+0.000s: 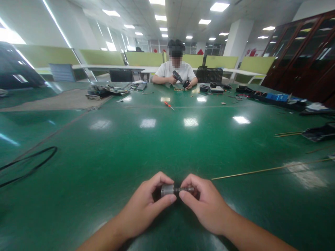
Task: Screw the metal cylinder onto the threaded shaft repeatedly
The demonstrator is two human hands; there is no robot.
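My left hand (146, 205) and my right hand (206, 204) meet low in the middle of the view, just above the green table (167, 146). Between them is a small grey metal cylinder (168, 189) with a darker, thinner shaft (186, 189) sticking out to the right. The left fingers and thumb pinch the wider cylinder end. The right fingers and thumb pinch the shaft end. Both hands are closed on the part, and its underside is hidden by my thumbs.
A thin brass rod (272, 169) lies to the right of my hands, a black cable (31, 164) loops at the left. Across the table a person (176, 71) holds a dark power tool. A red-handled screwdriver (169, 105), tools and boxes lie along the far edge.
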